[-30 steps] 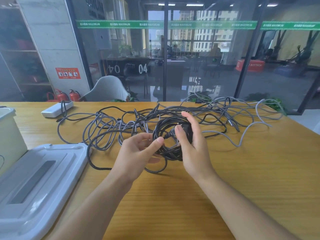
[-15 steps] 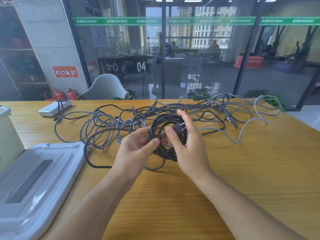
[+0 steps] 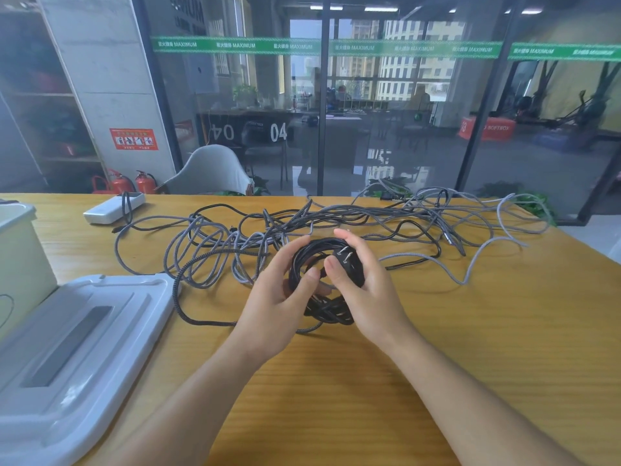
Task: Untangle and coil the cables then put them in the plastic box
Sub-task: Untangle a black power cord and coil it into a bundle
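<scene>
A coiled black cable (image 3: 327,309) is held just above the wooden table (image 3: 470,331), between both hands. My left hand (image 3: 279,297) grips the coil's left side, thumb over the strands. My right hand (image 3: 366,290) holds the right side and pinches the black two-pin plug (image 3: 346,256) against the coil. Behind the hands a tangle of grey braided and black cables (image 3: 369,220) spreads across the table. The plastic box (image 3: 20,250) stands at the far left edge, only partly in view.
The box's grey-white lid (image 3: 77,334) lies flat at the left front. A white power bank (image 3: 112,210) with a short cable sits at the back left. A glass wall runs behind the table's far edge.
Both hands have turned the black coil slightly and drawn it closer together; the plug's pins now point up beside my right thumb. The view shifted a little.
</scene>
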Motion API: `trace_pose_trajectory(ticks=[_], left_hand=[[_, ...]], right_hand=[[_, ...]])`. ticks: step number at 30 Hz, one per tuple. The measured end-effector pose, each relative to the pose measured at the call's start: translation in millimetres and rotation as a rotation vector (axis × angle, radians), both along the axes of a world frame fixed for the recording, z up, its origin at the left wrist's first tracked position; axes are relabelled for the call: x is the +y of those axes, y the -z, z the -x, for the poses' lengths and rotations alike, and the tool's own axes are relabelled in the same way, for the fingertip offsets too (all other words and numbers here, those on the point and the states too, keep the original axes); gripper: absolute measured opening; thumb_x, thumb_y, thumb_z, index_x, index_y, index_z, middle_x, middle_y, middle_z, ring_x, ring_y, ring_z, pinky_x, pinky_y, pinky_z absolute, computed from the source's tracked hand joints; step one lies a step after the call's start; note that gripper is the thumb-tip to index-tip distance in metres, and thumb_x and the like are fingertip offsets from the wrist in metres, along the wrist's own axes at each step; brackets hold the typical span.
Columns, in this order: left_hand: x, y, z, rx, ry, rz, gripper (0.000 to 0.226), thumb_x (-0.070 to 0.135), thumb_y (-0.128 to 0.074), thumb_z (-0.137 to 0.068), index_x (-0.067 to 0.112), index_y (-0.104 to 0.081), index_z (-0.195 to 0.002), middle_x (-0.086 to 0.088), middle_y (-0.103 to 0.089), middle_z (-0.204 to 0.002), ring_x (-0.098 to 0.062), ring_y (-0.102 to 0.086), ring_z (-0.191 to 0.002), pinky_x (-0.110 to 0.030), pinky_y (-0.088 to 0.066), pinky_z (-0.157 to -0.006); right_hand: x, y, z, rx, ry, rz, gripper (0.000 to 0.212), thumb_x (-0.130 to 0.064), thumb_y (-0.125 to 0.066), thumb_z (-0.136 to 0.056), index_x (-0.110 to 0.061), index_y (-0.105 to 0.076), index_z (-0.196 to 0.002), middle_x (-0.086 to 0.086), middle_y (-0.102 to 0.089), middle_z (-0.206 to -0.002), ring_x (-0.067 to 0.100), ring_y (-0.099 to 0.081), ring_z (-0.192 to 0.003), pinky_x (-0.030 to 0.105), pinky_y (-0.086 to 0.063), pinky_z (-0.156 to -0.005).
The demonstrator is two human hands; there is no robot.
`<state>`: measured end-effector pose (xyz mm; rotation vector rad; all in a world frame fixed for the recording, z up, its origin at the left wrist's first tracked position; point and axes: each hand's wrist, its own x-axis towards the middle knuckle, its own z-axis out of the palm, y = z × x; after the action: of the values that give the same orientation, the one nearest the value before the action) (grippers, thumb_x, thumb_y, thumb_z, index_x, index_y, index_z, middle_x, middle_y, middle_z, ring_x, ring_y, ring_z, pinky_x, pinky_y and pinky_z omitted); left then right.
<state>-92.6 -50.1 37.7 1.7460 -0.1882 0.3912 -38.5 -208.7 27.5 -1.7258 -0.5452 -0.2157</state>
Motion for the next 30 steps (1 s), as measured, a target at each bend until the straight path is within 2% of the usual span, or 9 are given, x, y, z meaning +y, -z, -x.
trace_pose_trajectory(ticks=[2,5,9,15,18,22,25,27,30], left_hand=[[2.3,1.0,-2.1,-0.029,-0.029,-0.029,0.041,0.009,-0.056,-0.106,0.022,-0.051,-0.145,0.005,-0.074,-0.112,-0.025,-0.077,-0.096,-0.054,-0.061,-0.090],[4.7,0.8,-2.9,-0.034,-0.033,-0.063,0.042,0.004,-0.054,-0.106,0.022,-0.052,-0.144,0.007,-0.076,-0.106,-0.026,-0.077,-0.094,-0.055,-0.060,-0.090],[5.7,-0.4,-0.9,-0.042,0.008,-0.010,0.043,-0.003,-0.052,-0.105,0.016,-0.052,-0.144,0.000,-0.073,-0.118,-0.031,-0.077,-0.100,-0.054,-0.059,-0.094],[1.2,-4.4,5.9,-0.017,0.051,-0.035,0.045,0.001,-0.052,-0.106,0.013,-0.047,-0.150,0.000,-0.070,-0.128,-0.026,-0.074,-0.109,-0.050,-0.058,-0.100],[-6.6,-0.3,16.4,0.012,0.057,-0.157,0.044,0.014,-0.055,-0.107,0.022,-0.048,-0.150,0.009,-0.071,-0.127,-0.014,-0.071,-0.113,-0.039,-0.056,-0.100],[-31.8,13.7,43.6,-0.003,0.041,-0.440,0.046,0.029,-0.054,-0.108,0.029,-0.045,-0.153,0.021,-0.061,-0.135,0.003,-0.056,-0.121,-0.016,-0.044,-0.102],[-43.2,30.1,52.3,0.032,0.021,-0.619,0.050,0.031,-0.048,-0.109,0.026,-0.039,-0.158,0.014,-0.049,-0.148,-0.003,-0.043,-0.137,-0.012,-0.030,-0.110],[-46.1,37.8,54.0,0.065,0.016,-0.681,0.051,0.031,-0.044,-0.110,0.022,-0.036,-0.160,0.009,-0.040,-0.159,-0.008,-0.032,-0.147,-0.012,-0.020,-0.115],[-53.1,43.5,60.7,0.091,0.008,-0.714,0.065,0.050,-0.030,-0.108,0.020,-0.022,-0.165,0.010,-0.019,-0.171,-0.004,-0.012,-0.157,-0.014,-0.007,-0.121]], right_hand=[[0.2,-1.7,2.3,0.011,-0.042,-0.022,0.053,-0.050,-0.064,-0.096,-0.035,-0.051,-0.146,-0.018,-0.068,-0.127,0.003,-0.063,-0.122,0.037,-0.051,-0.108],[-0.7,-3.5,4.3,-0.002,-0.060,-0.036,0.047,-0.047,-0.062,-0.098,-0.034,-0.054,-0.143,-0.014,-0.070,-0.122,0.008,-0.066,-0.117,0.039,-0.053,-0.105],[1.9,-3.1,0.8,-0.003,-0.012,-0.087,0.032,-0.047,-0.058,-0.103,-0.035,-0.061,-0.132,-0.010,-0.071,-0.114,0.016,-0.067,-0.114,0.053,-0.053,-0.102],[-1.5,-8.2,5.8,0.083,0.028,-0.078,0.027,-0.052,-0.058,-0.102,-0.038,-0.066,-0.123,-0.008,-0.071,-0.117,0.017,-0.066,-0.116,0.054,-0.051,-0.105],[-19.9,-8.7,19.1,0.117,0.033,0.028,0.027,-0.051,-0.056,-0.104,-0.037,-0.065,-0.126,-0.013,-0.071,-0.118,0.009,-0.066,-0.115,0.045,-0.052,-0.106],[-57.4,9.1,50.4,0.142,0.097,0.268,0.036,-0.062,-0.048,-0.100,-0.051,-0.056,-0.133,-0.024,-0.069,-0.116,-0.002,-0.062,-0.112,0.032,-0.049,-0.101],[-71.4,23.5,66.0,0.114,0.154,0.592,0.040,-0.063,-0.042,-0.102,-0.056,-0.047,-0.142,-0.023,-0.066,-0.110,0.006,-0.060,-0.110,0.036,-0.048,-0.099],[-74.9,28.3,70.6,0.099,0.148,0.678,0.051,-0.064,-0.038,-0.101,-0.052,-0.042,-0.151,-0.025,-0.058,-0.113,0.008,-0.049,-0.121,0.034,-0.041,-0.106],[-81.5,33.1,77.0,0.044,0.144,0.754,0.076,-0.071,-0.026,-0.096,-0.039,-0.021,-0.164,-0.017,-0.047,-0.142,0.010,-0.036,-0.137,0.032,-0.028,-0.119]])
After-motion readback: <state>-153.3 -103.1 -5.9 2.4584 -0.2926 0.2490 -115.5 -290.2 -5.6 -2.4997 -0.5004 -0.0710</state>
